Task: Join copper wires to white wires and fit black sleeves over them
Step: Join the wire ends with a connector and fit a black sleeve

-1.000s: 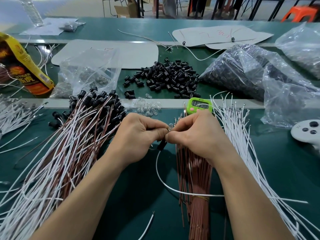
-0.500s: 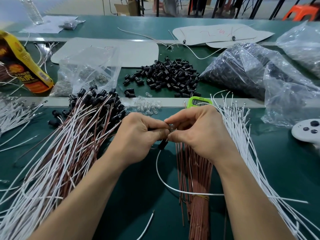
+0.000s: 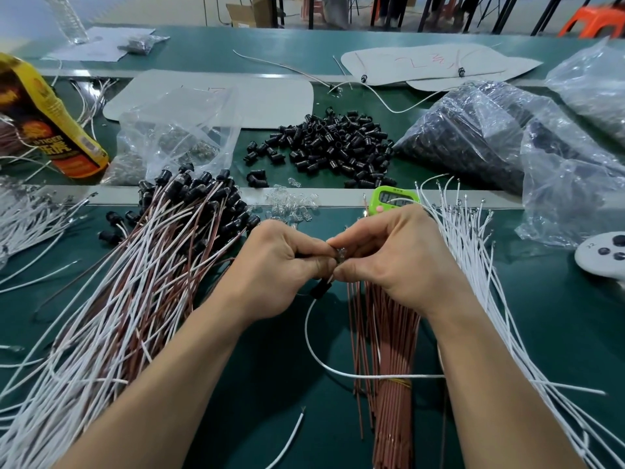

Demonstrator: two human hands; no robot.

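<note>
My left hand [image 3: 284, 262] and my right hand [image 3: 392, 255] meet fingertip to fingertip over the green table. Between them they pinch the end of a white wire [image 3: 314, 353] with a small clear part [image 3: 341, 255] at its tip. A black sleeve [image 3: 320, 288] hangs on that wire just below my fingers. The wire loops down and runs right across a bundle of copper wires [image 3: 389, 384]. Loose white wires [image 3: 473, 265] fan out to the right. A pile of black sleeves [image 3: 331, 147] lies behind.
Finished wire pairs with black sleeves [image 3: 142, 265] are heaped at the left. Small clear parts [image 3: 294, 204] lie by a green timer [image 3: 394, 199]. Plastic bags [image 3: 507, 140] sit at the right, a clear bag [image 3: 176, 130] and a yellow packet [image 3: 50, 130] at the left, a white controller [image 3: 602, 253] at the right edge.
Both hands stay pinched together at the same spot. My right fingers have shifted slightly around the wire end; the clear part now shows between the fingertips.
</note>
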